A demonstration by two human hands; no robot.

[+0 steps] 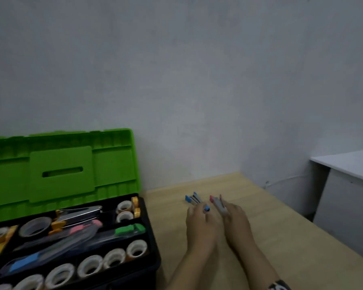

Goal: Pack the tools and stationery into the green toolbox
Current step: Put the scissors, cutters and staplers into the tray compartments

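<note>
Head view is catching both hands side by side on the wooden tabletop (260,237); left hand (199,222) is curling its fingers round a blue-capped pen (206,209); right hand (236,216) is gripping a pink-capped pen (217,203); more blue-capped pens (192,198) are lying just beyond the fingertips; green toolbox (61,164) is sitting open at the left, lid upright, its black tray holding tape rolls (113,257), a stapler (80,213) and cutters (76,233).

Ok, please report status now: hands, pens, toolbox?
Left hand grips blue-capped pen. Right hand grips pink-capped pen. More pens on table. Toolbox open, path clear.
</note>
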